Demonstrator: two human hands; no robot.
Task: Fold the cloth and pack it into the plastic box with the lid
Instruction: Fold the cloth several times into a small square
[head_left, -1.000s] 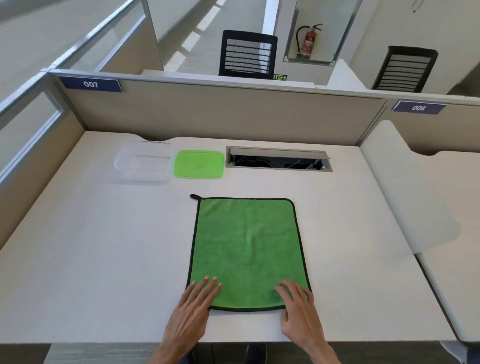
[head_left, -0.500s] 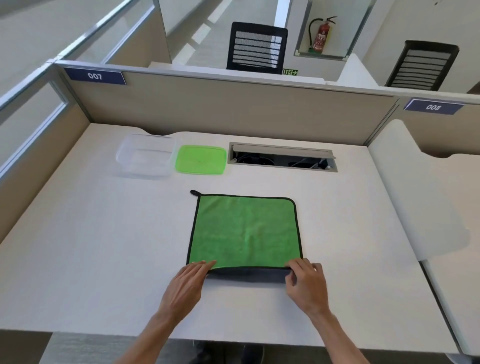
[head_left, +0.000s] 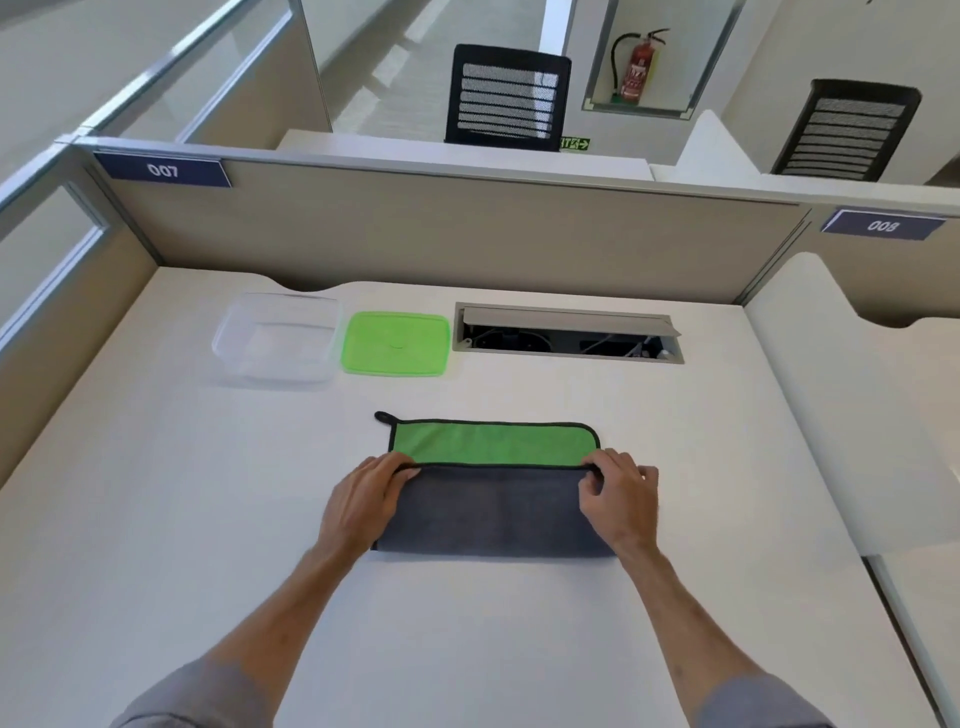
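Note:
A cloth (head_left: 493, 506), green on top and grey underneath with black trim, lies in the middle of the white desk. Its near half is turned over away from me, so the grey underside faces up and only a green strip shows at the far edge. My left hand (head_left: 363, 499) pinches the folded edge's left corner. My right hand (head_left: 618, 493) pinches its right corner. A clear plastic box (head_left: 278, 338) stands open at the back left. Its green lid (head_left: 396, 343) lies flat just right of it.
An open cable tray (head_left: 566, 338) is set into the desk right of the lid. Beige partition walls (head_left: 415, 234) close the back and left. A second desk (head_left: 852, 415) adjoins on the right.
Both hands took the cloth's near edge and carried it away from me over the green face. The fold line has moved farther back, and much more grey now shows.

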